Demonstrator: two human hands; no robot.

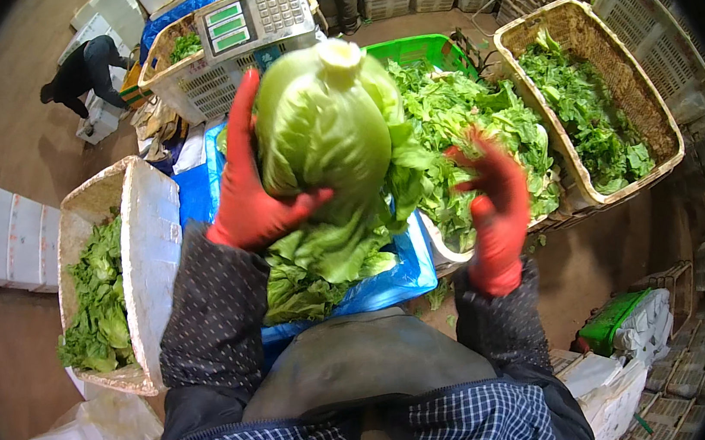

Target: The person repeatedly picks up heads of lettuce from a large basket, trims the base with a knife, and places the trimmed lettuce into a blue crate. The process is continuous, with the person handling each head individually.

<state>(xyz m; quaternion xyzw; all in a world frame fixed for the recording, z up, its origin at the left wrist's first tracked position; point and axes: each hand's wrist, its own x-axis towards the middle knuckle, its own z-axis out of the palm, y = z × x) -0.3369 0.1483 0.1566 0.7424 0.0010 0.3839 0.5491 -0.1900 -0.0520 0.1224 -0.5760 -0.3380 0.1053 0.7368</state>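
A large head of lettuce [326,132], its cut pale stem end up, is held by my left hand [264,184] in a red glove, fingers along its left side and thumb across its front. My right hand [494,207], also red-gloved and slightly blurred, is apart from the head on the right, fingers spread, with nothing in it. Under the held head stands a crate lined with blue plastic [419,264], with more lettuce [305,294] in it. Loose lettuce leaves [457,110] fill a container beyond my right hand.
A foam box of greens [153,243] stands at left, a plastic crate of leaves [667,151] at right. Ahead, a digital scale [254,19] is by a white crate [200,84]. A green crate [427,47] is behind the leaves. A person [90,67] bends over boxes at upper left.
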